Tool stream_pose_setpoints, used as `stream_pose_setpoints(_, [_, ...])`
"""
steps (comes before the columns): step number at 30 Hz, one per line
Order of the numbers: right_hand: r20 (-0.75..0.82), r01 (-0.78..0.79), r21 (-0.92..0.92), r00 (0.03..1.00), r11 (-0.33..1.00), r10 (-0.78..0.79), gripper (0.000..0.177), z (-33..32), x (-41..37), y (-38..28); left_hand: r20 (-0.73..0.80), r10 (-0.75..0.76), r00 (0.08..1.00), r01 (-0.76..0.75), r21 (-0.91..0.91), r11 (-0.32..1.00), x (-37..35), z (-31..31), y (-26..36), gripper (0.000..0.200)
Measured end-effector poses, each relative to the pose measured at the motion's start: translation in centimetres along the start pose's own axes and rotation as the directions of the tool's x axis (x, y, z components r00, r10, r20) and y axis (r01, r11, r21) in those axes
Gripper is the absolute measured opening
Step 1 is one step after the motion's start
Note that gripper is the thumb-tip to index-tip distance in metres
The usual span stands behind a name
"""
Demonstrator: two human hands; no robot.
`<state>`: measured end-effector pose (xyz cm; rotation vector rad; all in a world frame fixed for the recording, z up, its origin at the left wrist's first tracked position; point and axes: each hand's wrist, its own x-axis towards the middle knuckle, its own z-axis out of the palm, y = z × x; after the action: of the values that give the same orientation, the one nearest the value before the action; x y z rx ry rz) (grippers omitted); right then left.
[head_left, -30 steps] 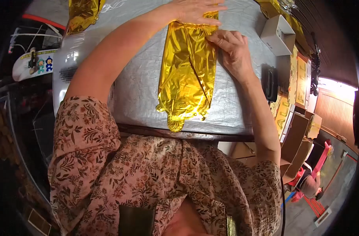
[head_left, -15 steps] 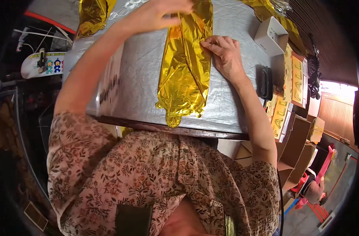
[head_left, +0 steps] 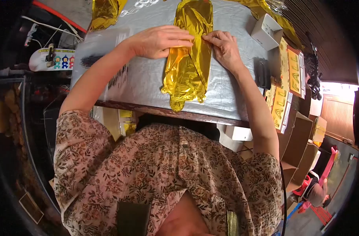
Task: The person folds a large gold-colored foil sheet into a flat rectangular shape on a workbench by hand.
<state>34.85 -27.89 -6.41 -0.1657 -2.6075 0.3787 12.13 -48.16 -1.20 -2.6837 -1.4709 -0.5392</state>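
Observation:
A flat, creased gold foil balloon lies lengthwise on the silver-covered table, its small tab pointing at the near edge. My left hand rests on its left side, fingers stretched out flat over the foil. With thumb and index finger, my right hand pinches the balloon's right edge, the other fingers curled. A fold runs slantwise down the middle of the foil.
More gold foil lies at the table's far left, near white ribbon or string. On the right are an open white box, a black case and yellow "FALL" boxes. A person is at far right.
My left hand has come down and toward me from above the far part of the foil, and now lies on it. My right hand still pinches the edge.

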Motion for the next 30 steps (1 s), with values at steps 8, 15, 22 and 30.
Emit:
stream_pose_setpoints(8, [0.001, 0.038, 0.0, 0.999, 0.999, -0.038, 0.043, 0.2, -0.2, 0.3, 0.042, -0.089, 0.995, 0.094, -0.138, 0.986, 1.0, 2.5, -0.6, 0.072])
stream_pose_setpoints(15, [-0.011, 0.013, 0.103, 1.0, 0.995, -0.012, 0.038, 0.3, 0.1, 1.2, -0.052, -0.205, 0.977, 0.171, -0.38, 0.909, 0.6, 3.8, -1.2, 0.056])
stream_pose_setpoints(22, [0.249, -0.367, 0.366, 0.924, 0.855, 0.291, 0.031, -0.9, 0.6, 0.9, 0.111, -0.772, 0.626, 0.659, -0.604, 0.448, 1.3, 3.4, -1.8, 0.074])
stream_pose_setpoints(30, [0.14, -0.322, 0.405, 0.947, 0.856, 0.29, 0.027, -0.8, 0.1, 0.5, 0.202, -0.793, 0.575, 0.761, -0.487, 0.428, 1.2, 2.5, -3.7, 0.085])
